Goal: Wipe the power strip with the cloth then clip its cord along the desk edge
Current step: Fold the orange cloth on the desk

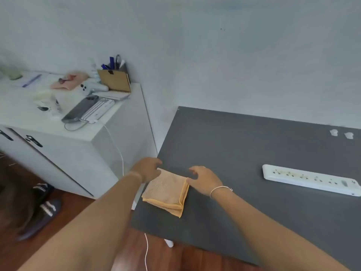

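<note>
A folded orange cloth (167,192) lies at the left edge of the dark grey desk (244,149). My left hand (148,167) hovers at the cloth's far left corner, fingers curled and touching or nearly touching it. At the cloth's far right corner is my right hand (203,179), fingers spread and bent. Whether either hand grips the cloth is unclear. A white power strip (310,179) with a dirty top lies flat at the right of the desk, apart from both hands. Two small white cord clips (341,133) sit near the desk's far right edge.
A white cabinet (109,137) stands left of the desk, holding a phone, a charger block, notebooks and a pen holder. A thin white cable (119,151) hangs between cabinet and desk down to the wooden floor. Dark shoes (43,208) lie on the floor at left.
</note>
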A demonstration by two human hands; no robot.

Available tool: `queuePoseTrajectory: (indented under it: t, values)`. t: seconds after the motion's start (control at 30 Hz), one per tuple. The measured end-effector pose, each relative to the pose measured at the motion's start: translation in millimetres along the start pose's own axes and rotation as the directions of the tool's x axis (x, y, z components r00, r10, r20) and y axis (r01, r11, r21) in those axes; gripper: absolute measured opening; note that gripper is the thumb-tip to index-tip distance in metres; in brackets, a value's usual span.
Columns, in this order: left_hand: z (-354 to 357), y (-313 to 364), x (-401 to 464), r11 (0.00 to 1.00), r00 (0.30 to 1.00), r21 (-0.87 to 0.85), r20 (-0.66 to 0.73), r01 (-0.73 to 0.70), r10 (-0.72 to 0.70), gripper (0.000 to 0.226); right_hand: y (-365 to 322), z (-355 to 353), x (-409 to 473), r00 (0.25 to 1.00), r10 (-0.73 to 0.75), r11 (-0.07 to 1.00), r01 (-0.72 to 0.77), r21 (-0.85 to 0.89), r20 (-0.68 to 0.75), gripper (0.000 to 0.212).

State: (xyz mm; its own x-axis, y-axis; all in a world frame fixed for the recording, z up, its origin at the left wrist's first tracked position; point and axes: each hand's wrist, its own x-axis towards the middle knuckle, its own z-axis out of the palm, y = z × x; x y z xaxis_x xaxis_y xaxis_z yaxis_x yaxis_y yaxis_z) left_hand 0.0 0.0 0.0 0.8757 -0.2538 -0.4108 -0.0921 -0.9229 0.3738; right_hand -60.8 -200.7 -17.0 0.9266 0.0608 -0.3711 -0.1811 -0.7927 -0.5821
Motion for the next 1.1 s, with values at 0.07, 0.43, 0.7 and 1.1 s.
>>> queuePoseTrajectory:
  t: [0.07, 0.43, 0.7, 1.1]
  values:
    - [5, -5, 12, 0.998, 0.999, 0.047, -0.007, -0.038, 0.039, 0.047, 0, 6, 8, 0.999, 0.033, 0.999, -0.033, -0.022, -0.036, 0.048]
    - [27, -19, 47, 0.935, 0.987, 0.323, 0.107, -0.147, 0.118, 0.041, -1, 43, 36, 0.994, 0.075, 0.962, -0.092, -0.256, -0.074, 0.038]
    - [0, -9, 48, 0.986, 0.971, 0.036, -0.175, -0.160, 0.164, 0.013, -8, 6, 43, 0.982, -0.028, 0.997, 0.014, -0.080, -0.187, 0.003]
    - [36, -29, 19, 0.968, 0.966, 0.020, -0.059, -0.251, 0.252, 0.017, 31, 39, 2, 0.922, -0.367, 0.877, 0.299, -0.375, -0.122, 0.031]
